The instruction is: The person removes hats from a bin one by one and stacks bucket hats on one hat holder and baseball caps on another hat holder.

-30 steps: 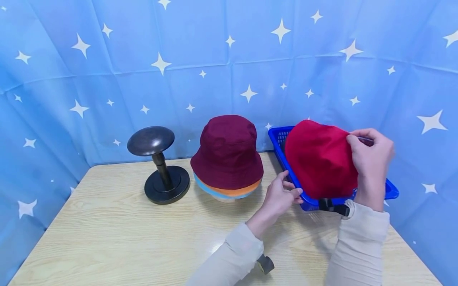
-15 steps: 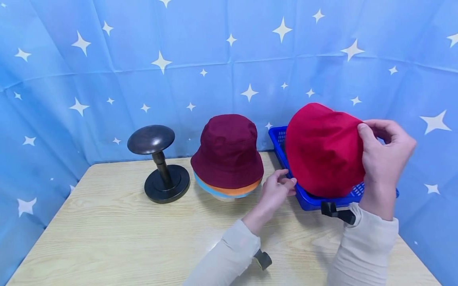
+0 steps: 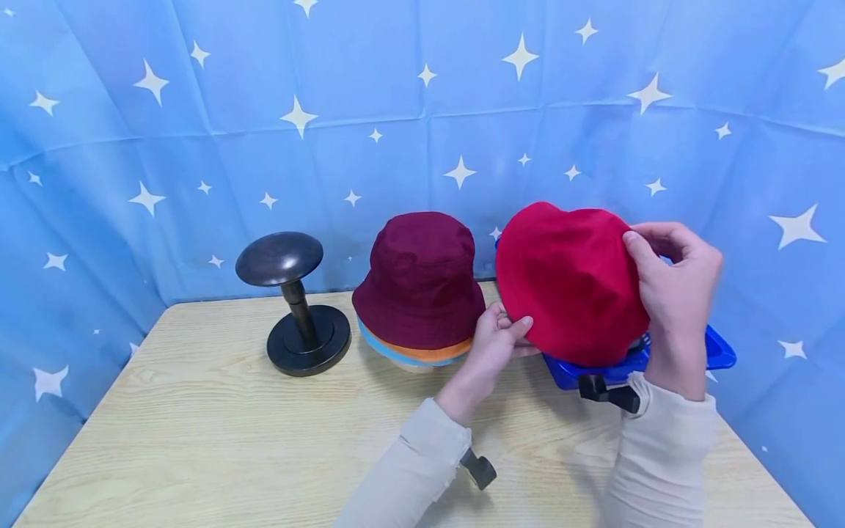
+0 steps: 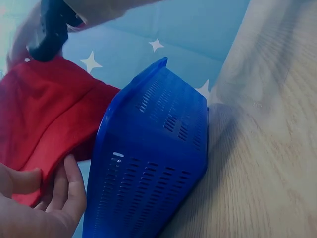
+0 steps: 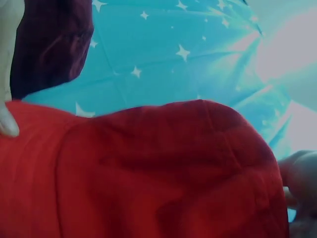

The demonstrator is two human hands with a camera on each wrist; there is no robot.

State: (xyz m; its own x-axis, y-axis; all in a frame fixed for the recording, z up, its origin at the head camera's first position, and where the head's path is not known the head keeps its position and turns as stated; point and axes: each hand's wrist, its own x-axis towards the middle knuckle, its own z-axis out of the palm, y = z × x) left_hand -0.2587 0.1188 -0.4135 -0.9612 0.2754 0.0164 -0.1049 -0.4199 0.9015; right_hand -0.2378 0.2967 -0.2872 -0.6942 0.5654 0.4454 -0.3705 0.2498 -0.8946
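A red bucket hat (image 3: 571, 286) hangs between both hands, over the blue basket (image 3: 716, 352) that it partly covers in the head view. My left hand (image 3: 494, 339) pinches the near left edge of its brim, thumb on top and fingers beneath, as the left wrist view shows with the hat (image 4: 59, 114). My right hand (image 3: 683, 282) grips the hat's right side between thumb and fingers. In the right wrist view the red cloth (image 5: 163, 168) fills the lower part, with the right hand (image 5: 302, 183) at the edge.
Left of the basket sits a stack of bucket hats, a maroon hat (image 3: 422, 282) over orange and light blue brims (image 3: 422, 356). A black hat stand (image 3: 300, 330) with a domed top is farther left on the wooden table (image 3: 231, 440). A starry blue curtain (image 3: 370, 73) hangs behind.
The red hat rose out of the basket, then moved left. My left hand went from the basket rim to the hat's brim and now pinches it. The maroon hat has not moved.
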